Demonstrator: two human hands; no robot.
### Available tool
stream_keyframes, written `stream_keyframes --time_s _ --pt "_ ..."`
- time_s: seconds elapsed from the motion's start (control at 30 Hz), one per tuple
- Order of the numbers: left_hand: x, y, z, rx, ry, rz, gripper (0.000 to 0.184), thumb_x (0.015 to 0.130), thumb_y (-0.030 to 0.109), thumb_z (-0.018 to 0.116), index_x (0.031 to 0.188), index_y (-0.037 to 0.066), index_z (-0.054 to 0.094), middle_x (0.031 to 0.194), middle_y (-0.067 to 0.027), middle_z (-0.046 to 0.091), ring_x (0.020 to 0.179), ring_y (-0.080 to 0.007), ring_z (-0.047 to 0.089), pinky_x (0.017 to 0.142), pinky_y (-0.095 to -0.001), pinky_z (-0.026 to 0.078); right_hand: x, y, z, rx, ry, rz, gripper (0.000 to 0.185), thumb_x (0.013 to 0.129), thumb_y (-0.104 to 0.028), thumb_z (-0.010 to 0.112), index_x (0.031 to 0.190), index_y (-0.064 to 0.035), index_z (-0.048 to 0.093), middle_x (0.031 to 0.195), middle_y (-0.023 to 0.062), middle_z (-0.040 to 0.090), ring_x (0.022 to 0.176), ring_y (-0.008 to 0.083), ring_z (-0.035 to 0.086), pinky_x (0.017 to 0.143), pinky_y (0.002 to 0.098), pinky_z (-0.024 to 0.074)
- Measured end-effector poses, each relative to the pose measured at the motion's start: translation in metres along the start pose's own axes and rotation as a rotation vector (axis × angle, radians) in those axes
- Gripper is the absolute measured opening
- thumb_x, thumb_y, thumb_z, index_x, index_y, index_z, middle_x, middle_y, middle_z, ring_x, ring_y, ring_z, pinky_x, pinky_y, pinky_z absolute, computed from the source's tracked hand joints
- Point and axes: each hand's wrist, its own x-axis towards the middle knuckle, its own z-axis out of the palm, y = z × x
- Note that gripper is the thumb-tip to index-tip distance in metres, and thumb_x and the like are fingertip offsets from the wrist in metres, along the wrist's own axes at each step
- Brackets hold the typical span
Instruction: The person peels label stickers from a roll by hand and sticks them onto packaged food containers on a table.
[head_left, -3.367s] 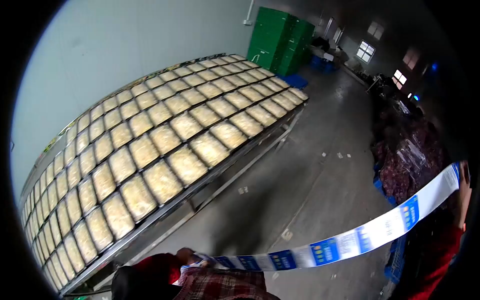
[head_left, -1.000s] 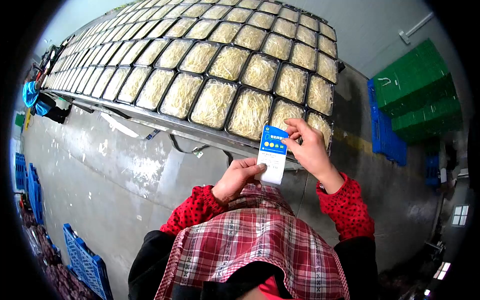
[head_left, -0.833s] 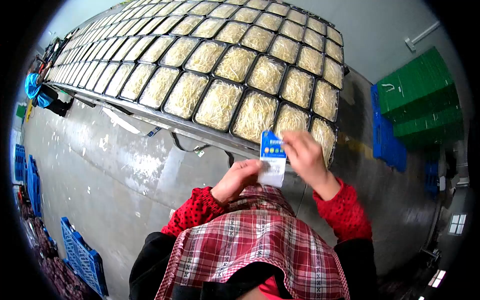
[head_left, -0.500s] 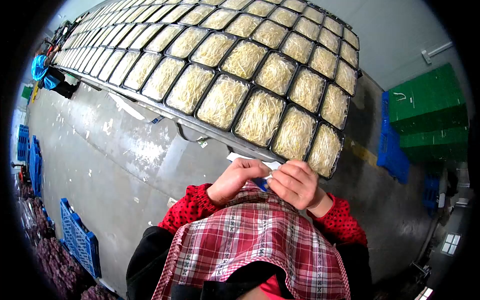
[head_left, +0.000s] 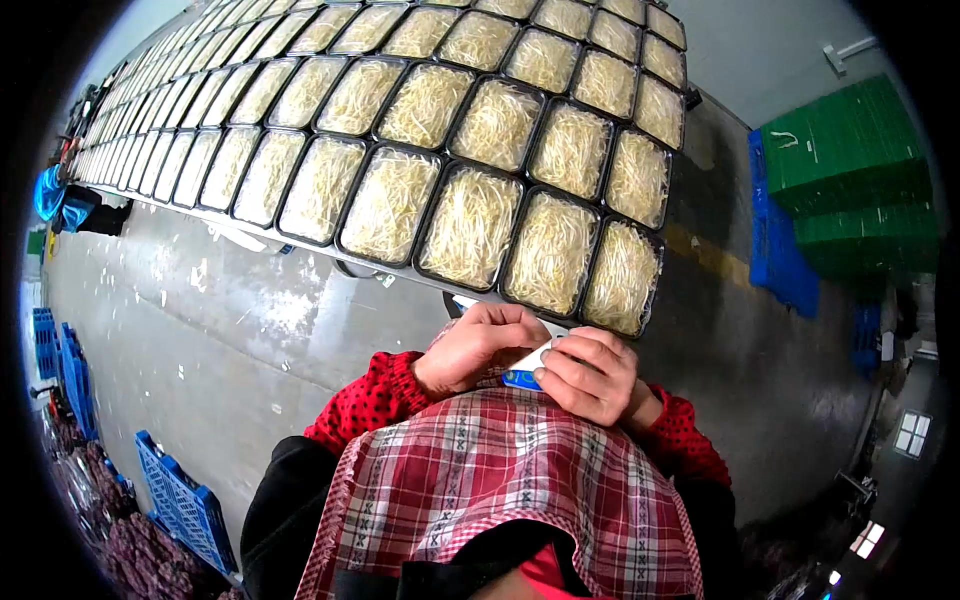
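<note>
Both hands are close together in front of the plaid apron, at the near edge of the table. My left hand point(head_left: 480, 345) is closed, its fingers pinching the white and blue label strip point(head_left: 526, 369). My right hand point(head_left: 590, 375) is curled round the other side of the same strip, which is folded and partly hidden by the fingers. Just beyond the hands lie black trays of pale bean sprouts under clear film, such as the corner tray point(head_left: 622, 278) and its neighbour point(head_left: 549, 252).
The long metal table point(head_left: 330, 247) carries rows of sprout trays. At right, green crates point(head_left: 840, 150) stand by a blue pallet point(head_left: 775, 235). Another blue pallet point(head_left: 182, 500) leans at lower left, near dark purple produce point(head_left: 140, 550). A person in blue point(head_left: 75, 205) is at far left.
The long label strip, earlier stretched between my hands, is now bunched between them. My right hand has come down beside my left, and the label's printed face has folded down.
</note>
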Motion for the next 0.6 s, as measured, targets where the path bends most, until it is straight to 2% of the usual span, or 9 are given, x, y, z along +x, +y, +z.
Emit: stream_keyframes --time_s 0.13,0.2,0.23,0.27,0.37,0.4,0.47,0.5,0.6 --pt "0.012 -0.007 -0.011 0.223 -0.118 -0.006 0.016 0.094 0.012 0.062 0.099 -0.002 0.068 0.080 -0.0031 0.067 0.071 -0.0081 0.062 0.063 -0.0221 0.050 0.001 -0.002 -0.008 0.052 -0.036 -0.050 0.026 0.075 -0.014 0.071 0.100 -0.0098 0.067 0.101 0.0023 0.065 0.094 0.0211 0.064 0.086 0.0351 0.0537" --pt "0.007 -0.003 -0.005 0.150 -0.134 -0.039 0.013 0.095 0.008 0.060 0.095 -0.003 0.067 0.086 -0.0052 0.068 0.078 -0.0097 0.063 0.073 -0.0233 0.051 0.000 -0.005 -0.012 0.091 -0.042 -0.037 0.027 0.076 -0.014 0.072 0.102 -0.0090 0.067 0.102 0.0036 0.065 0.096 0.0230 0.065 0.085 0.0361 0.0557" --pt "0.007 -0.006 -0.005 0.312 -0.130 0.098 0.018 0.096 0.005 0.056 0.109 -0.004 0.065 0.108 -0.0099 0.068 0.097 -0.0143 0.064 0.087 -0.0266 0.051 0.000 -0.006 -0.015 0.129 -0.021 0.009 0.028 0.076 -0.013 0.072 0.103 -0.0081 0.067 0.102 0.0047 0.065 0.097 0.0238 0.065 0.084 0.0369 0.0569" --pt "0.005 -0.007 -0.004 0.305 -0.129 0.098 0.018 0.096 0.005 0.056 0.109 -0.004 0.065 0.108 -0.0099 0.068 0.097 -0.0143 0.064 0.087 -0.0266 0.051 0.000 -0.006 -0.019 0.164 -0.001 0.055 0.029 0.076 -0.013 0.073 0.103 -0.0072 0.066 0.103 0.0057 0.064 0.097 0.0246 0.065 0.082 0.0377 0.0582" --pt "-0.002 -0.004 -0.005 0.338 -0.384 0.197 0.046 0.094 0.005 0.056 0.139 -0.003 0.049 0.137 -0.0118 0.055 0.126 -0.0206 0.051 0.108 -0.0343 0.039 -0.005 0.000 -0.022 0.204 0.155 0.175 0.028 0.073 -0.003 0.077 0.098 -0.0047 0.064 0.102 0.0082 0.065 0.094 0.0248 0.066 0.075 0.0366 0.0610" --pt "-0.003 -0.004 -0.002 0.354 -0.421 0.252 0.058 0.089 0.011 0.068 0.141 -0.003 0.046 0.133 -0.0113 0.057 0.125 -0.0195 0.052 0.108 -0.0341 0.039 -0.011 0.001 -0.014 0.215 0.247 0.240 0.026 0.074 -0.002 0.078 0.094 -0.0044 0.063 0.100 0.0085 0.065 0.092 0.0245 0.067 0.074 0.0361 0.0614" --pt "-0.005 -0.005 0.006 0.708 -0.363 0.406 0.066 0.084 0.012 0.075 0.142 -0.001 0.045 0.128 -0.0113 0.060 0.119 -0.0168 0.055 0.102 -0.0323 0.043 -0.006 0.003 -0.009 0.155 0.294 0.559 0.021 0.080 0.002 0.073 0.096 -0.0022 0.061 0.093 0.0091 0.065 0.084 0.0208 0.067 0.065 0.0304 0.0556" --pt "-0.002 -0.007 0.006 0.671 -0.353 0.322 0.077 0.080 0.013 0.081 0.144 -0.002 0.042 0.122 -0.0109 0.064 0.111 -0.0163 0.060 0.099 -0.0320 0.047 -0.008 0.010 -0.003 0.237 0.301 0.691 0.020 0.082 0.003 0.072 0.098 -0.0013 0.061 0.094 0.0088 0.065 0.081 0.0183 0.066 0.065 0.0289 0.0539" --pt "0.000 -0.012 0.009 0.647 -0.253 0.344 0.047 0.089 0.011 0.071 0.130 -0.005 0.055 0.108 -0.0084 0.069 0.101 -0.0126 0.062 0.091 -0.0293 0.050 0.000 0.020 0.001 0.647 0.373 1.174 0.016 0.088 0.002 0.067 0.102 0.0024 0.060 0.090 0.0039 0.066 0.074 0.0090 0.060 0.066 0.0247 0.0503"
